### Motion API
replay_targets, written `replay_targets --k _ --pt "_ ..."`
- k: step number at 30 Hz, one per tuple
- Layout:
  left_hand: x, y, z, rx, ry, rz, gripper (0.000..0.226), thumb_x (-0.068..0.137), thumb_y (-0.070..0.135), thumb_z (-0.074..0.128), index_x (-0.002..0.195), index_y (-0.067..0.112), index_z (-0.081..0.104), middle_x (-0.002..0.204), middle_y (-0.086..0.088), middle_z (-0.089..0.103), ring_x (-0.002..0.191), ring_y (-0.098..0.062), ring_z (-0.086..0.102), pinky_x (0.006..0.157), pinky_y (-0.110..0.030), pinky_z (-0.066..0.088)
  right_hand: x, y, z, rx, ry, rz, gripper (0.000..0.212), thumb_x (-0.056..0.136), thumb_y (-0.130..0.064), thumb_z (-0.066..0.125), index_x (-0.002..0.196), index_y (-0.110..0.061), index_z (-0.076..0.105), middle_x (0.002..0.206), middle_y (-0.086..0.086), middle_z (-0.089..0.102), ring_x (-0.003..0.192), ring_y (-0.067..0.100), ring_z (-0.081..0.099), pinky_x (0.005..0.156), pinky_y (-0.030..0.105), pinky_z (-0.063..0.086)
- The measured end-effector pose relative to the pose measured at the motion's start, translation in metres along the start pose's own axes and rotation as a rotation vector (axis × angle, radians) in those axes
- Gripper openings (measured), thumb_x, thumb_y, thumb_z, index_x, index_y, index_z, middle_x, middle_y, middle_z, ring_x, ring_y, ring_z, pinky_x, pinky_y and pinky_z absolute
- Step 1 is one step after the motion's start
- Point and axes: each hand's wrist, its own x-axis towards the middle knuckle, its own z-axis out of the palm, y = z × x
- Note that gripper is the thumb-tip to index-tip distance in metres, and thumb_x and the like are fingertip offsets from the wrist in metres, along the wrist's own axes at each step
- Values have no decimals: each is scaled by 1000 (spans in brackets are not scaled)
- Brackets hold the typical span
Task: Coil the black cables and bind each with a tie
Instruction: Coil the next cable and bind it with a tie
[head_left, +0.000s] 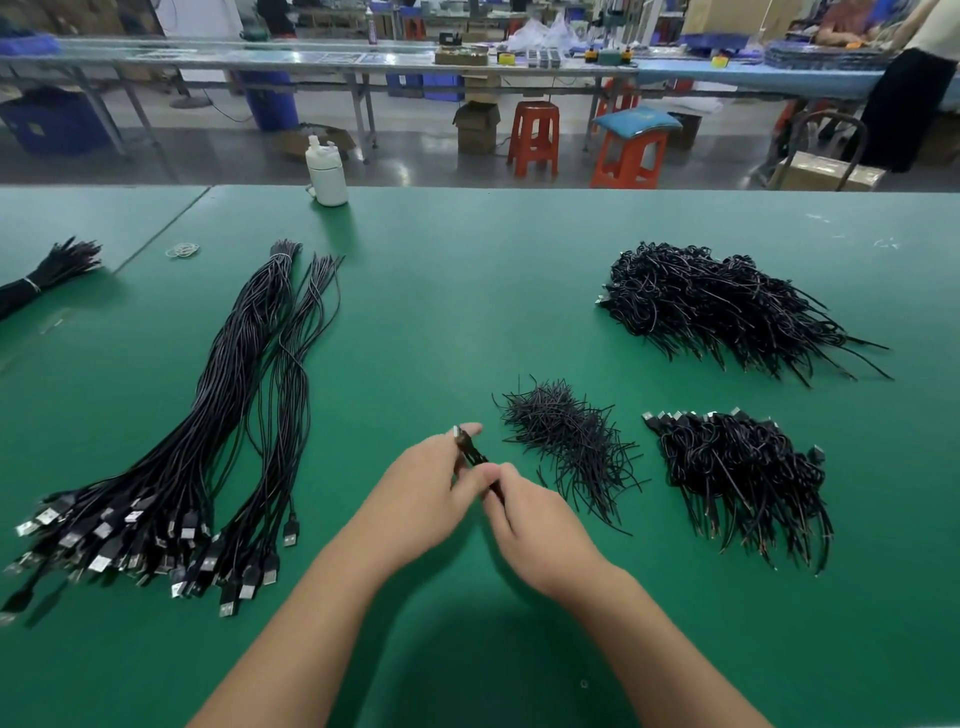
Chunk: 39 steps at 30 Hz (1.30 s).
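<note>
A small coiled black cable (471, 453) is pinched between both hands above the green table (426, 322). My left hand (431, 493) grips its upper end, where a silver plug tip shows by the fingertips. My right hand (524, 512) holds the lower end, fingers closed around it. A pile of short black ties (569, 447) lies just right of the hands. A long bundle of uncoiled black USB cables (218, 415) stretches along the left. Two heaps of coiled, bound cables lie to the right: a near heap (737, 473) and a far heap (717, 306).
A white bottle (327, 171) stands at the table's far edge. Loose rubber bands (183, 250) lie near the far left, beside another banded cable bundle (47, 273). Orange stools (534, 136) and workbenches (363, 57) fill the room behind, with a person standing at far right.
</note>
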Motion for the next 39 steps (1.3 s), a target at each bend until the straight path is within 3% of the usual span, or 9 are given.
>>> replay_targets --k 5,9,13,18,20,23,26,29,39 --pt "4 -8 -1 -67 -72 56 15 88 46 66 85 31 64 68 9 59 59 2 49 59 -14 39 -5 -1 1 -7 -100 -25 18 103 -32 30 102 -19 43 98 10 64 89 36 60 73 42 46" --pt "8 -12 7 -103 -87 -37 10 87 34 64 79 28 65 63 11 63 53 2 49 54 -13 38 -5 -4 5 174 -146 42 22 103 -29 38 121 -19 47 102 2 61 83 27 60 80 44 51" --pt "18 -10 12 -51 -78 -68 12 87 30 62 78 24 66 60 11 57 53 1 48 52 -14 38 -13 -6 14 241 -110 119 24 103 -37 37 123 -24 39 88 -4 57 77 26 56 72 41 49" --pt "31 -2 30 -29 -105 -63 12 88 31 62 79 25 68 63 11 59 54 2 49 51 -12 36 -11 12 18 -40 -4 123 23 105 -33 28 109 -15 43 89 5 60 86 33 60 63 38 31" --pt "36 0 42 -218 -165 -67 2 90 25 66 89 26 67 65 13 59 52 4 49 54 -10 38 -12 23 19 -47 27 151 22 105 -31 28 103 -15 43 88 7 62 85 34 62 63 39 32" --pt "40 -5 58 -601 -241 -125 21 96 13 62 117 16 61 74 4 58 59 -8 52 64 -24 48 -16 39 22 124 165 288 22 105 -29 31 89 -16 39 76 4 55 84 38 59 64 40 34" --pt "49 -18 83 -156 -109 -20 30 97 19 60 125 26 61 102 2 57 90 -9 53 90 -26 44 -22 53 26 258 324 375 25 105 -26 33 91 -10 45 78 6 56 85 38 56 71 43 41" --pt "55 -17 101 39 -106 78 31 96 27 58 127 33 61 118 4 50 112 -12 46 96 -30 42 -24 56 28 397 427 416 29 104 -25 33 84 -9 46 75 5 53 77 34 51 71 42 38" --pt "70 -14 122 298 -131 183 6 96 17 53 93 22 54 104 1 42 99 -20 42 78 -33 43 -22 61 32 336 372 391 24 104 -21 39 87 -7 49 77 14 60 77 37 53 71 46 41"
